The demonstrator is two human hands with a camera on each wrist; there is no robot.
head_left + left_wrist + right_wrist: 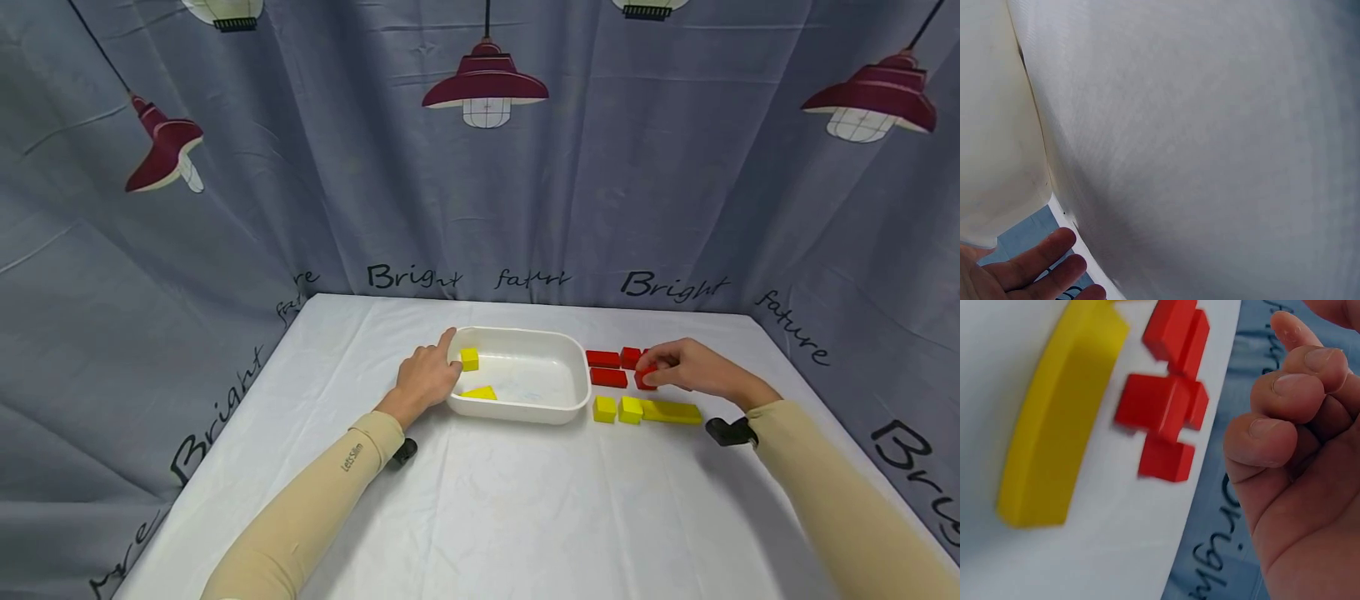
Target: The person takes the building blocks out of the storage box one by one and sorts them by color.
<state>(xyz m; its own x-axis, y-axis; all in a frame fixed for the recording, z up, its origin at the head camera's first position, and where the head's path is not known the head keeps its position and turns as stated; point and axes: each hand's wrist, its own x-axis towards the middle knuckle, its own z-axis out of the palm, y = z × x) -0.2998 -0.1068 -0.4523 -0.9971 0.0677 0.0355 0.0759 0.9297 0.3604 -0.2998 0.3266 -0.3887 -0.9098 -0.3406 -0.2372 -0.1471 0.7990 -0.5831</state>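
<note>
My left hand rests against the left rim of a white tray, index finger stretched along the edge. Its straight fingers show low in the left wrist view beside the tray's wall. A yellow cube and a yellow wedge lie in the tray. My right hand hovers at a red cube, right of the tray. In the right wrist view its curled fingers have nothing between them, and the red cubes lie on the cloth.
Two long red blocks and another red cube lie between the tray and my right hand. In front of them stand two yellow cubes and a long yellow block. A printed curtain surrounds the white-clothed table.
</note>
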